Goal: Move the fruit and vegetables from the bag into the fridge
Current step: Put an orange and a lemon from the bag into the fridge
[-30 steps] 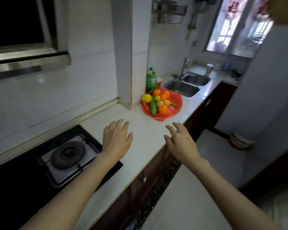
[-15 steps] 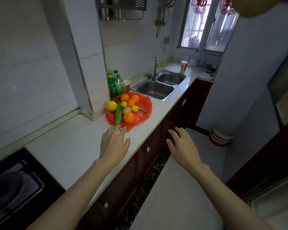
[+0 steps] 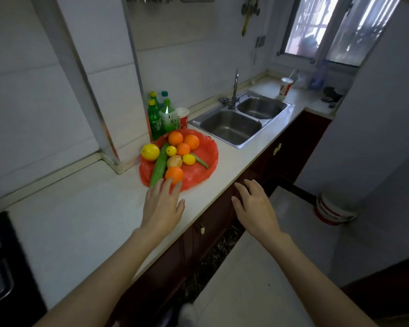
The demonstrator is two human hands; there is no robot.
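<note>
Fingers [image 3: 172, 187] of the left hand [image 3: 162, 208] are stretched out flat and loosely spread over the counter [image 3: 85, 215], holding nothing; their tips reach the near edge of the red bag [image 3: 203, 166], in front of the nearest orange [image 3: 174, 174] and the end of the cucumber [image 3: 158, 167]. Whether they touch either one cannot be told. The right hand [image 3: 255, 208] hovers past the counter's front edge, above the dark cabinet fronts [image 3: 213, 223], fingers relaxed and slightly spread, empty.

The bag lies opened flat on the counter beside a tiled pillar [image 3: 99, 90]. On it sit three more oranges [image 3: 183, 142] at the back, a big lemon [image 3: 150, 152] at the left, two small lemons [image 3: 171, 151], a brownish fruit [image 3: 174, 161] in the middle, and a thin green pod [image 3: 200, 160] to the right.

Behind the bag stand green bottles [image 3: 162, 116] and a red-and-white cup [image 3: 182, 116]. Further along is a double steel sink [image 3: 241, 119] with a tap [image 3: 234, 88], then a cup with a straw [image 3: 285, 87] near the window [image 3: 328, 29]. A black hob [image 3: 0, 267] shows at the lower left, and stacked bowls [image 3: 333, 208] sit on the floor at the right.
</note>
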